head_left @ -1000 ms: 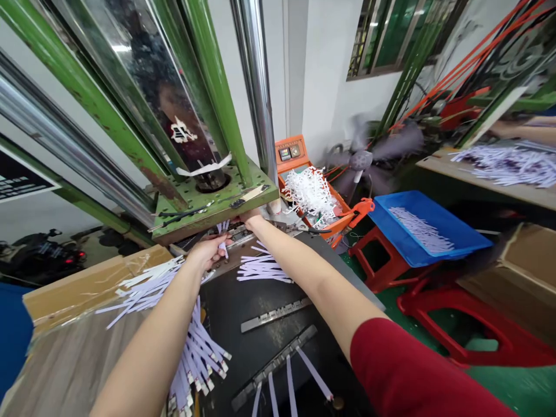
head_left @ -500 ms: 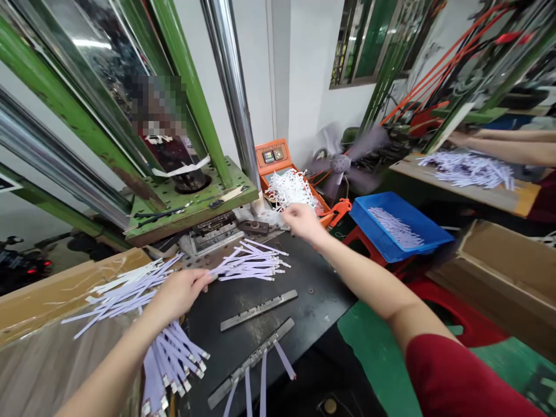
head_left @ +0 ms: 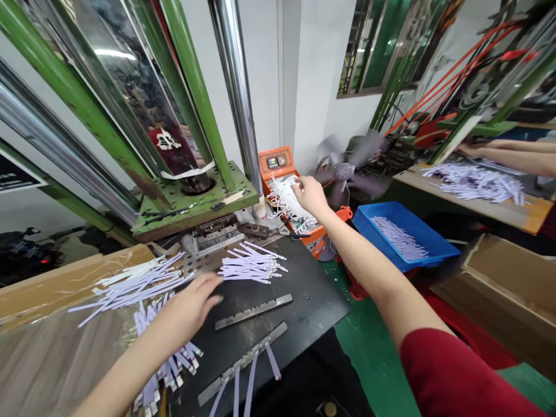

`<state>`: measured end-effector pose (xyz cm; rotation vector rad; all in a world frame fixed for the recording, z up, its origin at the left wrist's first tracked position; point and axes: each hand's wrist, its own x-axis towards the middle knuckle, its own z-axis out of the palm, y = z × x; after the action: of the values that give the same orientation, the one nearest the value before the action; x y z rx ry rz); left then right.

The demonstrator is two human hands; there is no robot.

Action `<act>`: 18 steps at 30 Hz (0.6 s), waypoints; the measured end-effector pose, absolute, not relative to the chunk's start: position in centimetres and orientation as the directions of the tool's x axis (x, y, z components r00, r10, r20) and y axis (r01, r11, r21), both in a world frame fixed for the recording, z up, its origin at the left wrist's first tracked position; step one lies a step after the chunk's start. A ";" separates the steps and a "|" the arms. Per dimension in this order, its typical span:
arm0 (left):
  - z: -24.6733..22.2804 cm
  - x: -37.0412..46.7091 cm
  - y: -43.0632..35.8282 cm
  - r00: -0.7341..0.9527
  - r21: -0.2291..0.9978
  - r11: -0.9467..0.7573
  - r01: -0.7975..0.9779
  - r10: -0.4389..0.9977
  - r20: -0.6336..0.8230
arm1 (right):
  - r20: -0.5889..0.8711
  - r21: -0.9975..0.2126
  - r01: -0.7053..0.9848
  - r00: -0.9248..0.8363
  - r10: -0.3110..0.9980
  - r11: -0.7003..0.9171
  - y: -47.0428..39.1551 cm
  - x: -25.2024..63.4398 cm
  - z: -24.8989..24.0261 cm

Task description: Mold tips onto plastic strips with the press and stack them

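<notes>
My left hand (head_left: 195, 301) hovers at the left end of a pile of lavender strips (head_left: 249, 263) on the black table (head_left: 313, 284), its thumb and fingers apart and nothing between them. My right hand (head_left: 310, 194) reaches over the heap of small white pieces (head_left: 286, 200) on the orange machine (head_left: 278, 159); its fingertips are pinched together, and what they hold is too small to make out. Nearer me lie two notched metal bars (head_left: 254, 311), the lower one with several lavender strips (head_left: 252, 379) hanging from it.
More lavender strips (head_left: 130, 286) lie at the left. A green press (head_left: 195, 202) stands behind the table. Right of it are a spinning fan (head_left: 345, 171), a blue bin (head_left: 406, 231) and a cardboard box (head_left: 499, 284). Another person's arms (head_left: 516, 152) show at the far right.
My left hand has opened and come away from the strip pile. My right hand has moved up and over the white pieces. The view has shifted slightly.
</notes>
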<state>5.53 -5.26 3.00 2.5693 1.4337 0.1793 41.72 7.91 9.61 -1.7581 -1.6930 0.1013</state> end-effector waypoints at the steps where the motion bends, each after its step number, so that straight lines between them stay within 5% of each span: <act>1: 2.7 3.8 -7.1 0.563 0.284 -0.529 0.800 0.825 -0.050 | 0.393 -0.505 0.837 0.005 0.919 0.212 5.3 41.7 8.6; 3: 2.1 1.4 -10.7 0.605 0.372 -0.518 0.770 0.778 -0.168 | 0.286 -0.562 0.677 -0.379 0.880 0.475 -0.4 41.3 6.6; 6: 1.3 1.3 -14.6 0.573 0.403 -0.457 0.793 0.785 -0.236 | 0.117 -0.611 0.443 -0.769 0.628 0.656 -7.8 39.4 3.9; 12: 0.8 3.5 -16.1 0.614 0.409 -0.497 0.766 0.754 -0.233 | 0.003 -0.286 0.515 -0.843 0.538 0.808 -12.1 36.0 0.3; 18: 0.7 1.0 -9.4 0.462 0.213 -0.462 0.861 0.885 0.051 | 0.237 -0.241 0.443 -0.836 0.495 0.864 -3.8 35.1 1.2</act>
<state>0.95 -9.36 0.66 2.5491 1.5347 0.2315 35.10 -3.81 1.24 -0.7066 -2.7452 0.2544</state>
